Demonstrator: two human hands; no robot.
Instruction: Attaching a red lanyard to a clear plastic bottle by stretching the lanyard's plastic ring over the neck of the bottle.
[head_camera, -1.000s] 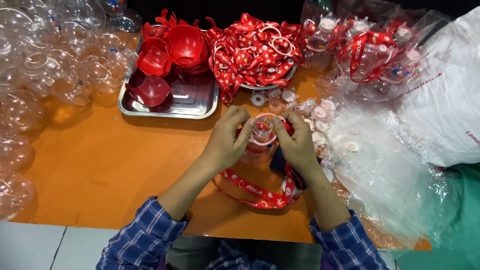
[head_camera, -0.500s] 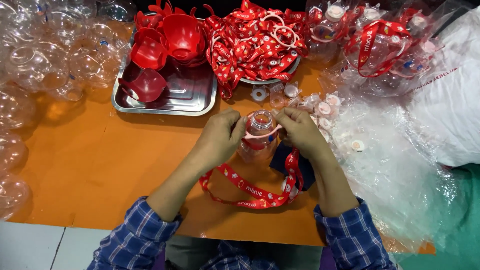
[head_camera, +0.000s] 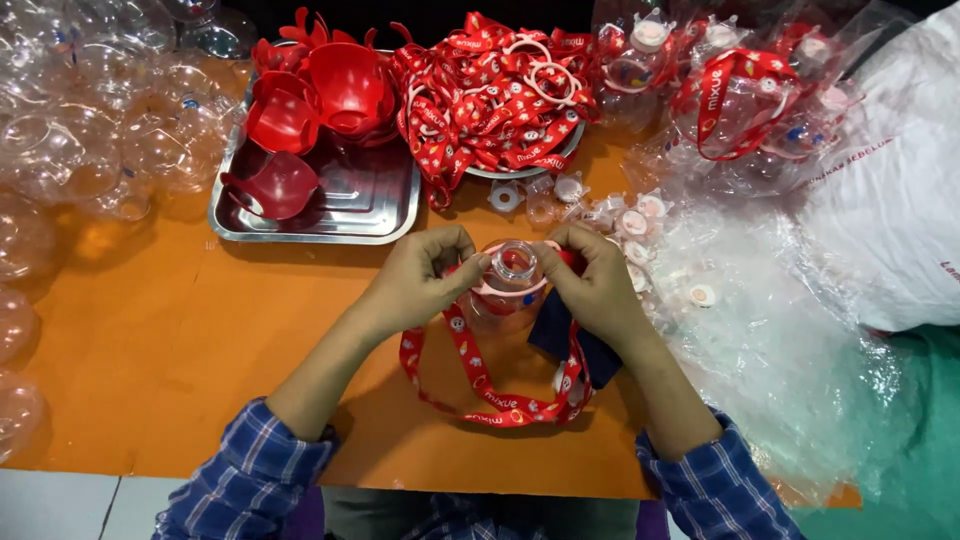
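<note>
Fingers (head_camera: 470, 266) both sides of clear bottle (head_camera: 512, 275) neck.

White plastic bag (head_camera: 890, 200) far right; clear bagged bottles (head_camera: 740, 100) top right.

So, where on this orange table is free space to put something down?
Bare orange table lies below the metal tray, left of the left hand. The back edge and right side are crowded: red straps, small caps, plastic bags. Clear bottles fill the left edge.

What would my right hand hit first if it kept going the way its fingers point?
The right hand points left, so it would likely meet the clear bottle it already touches, then the left hand.
</note>
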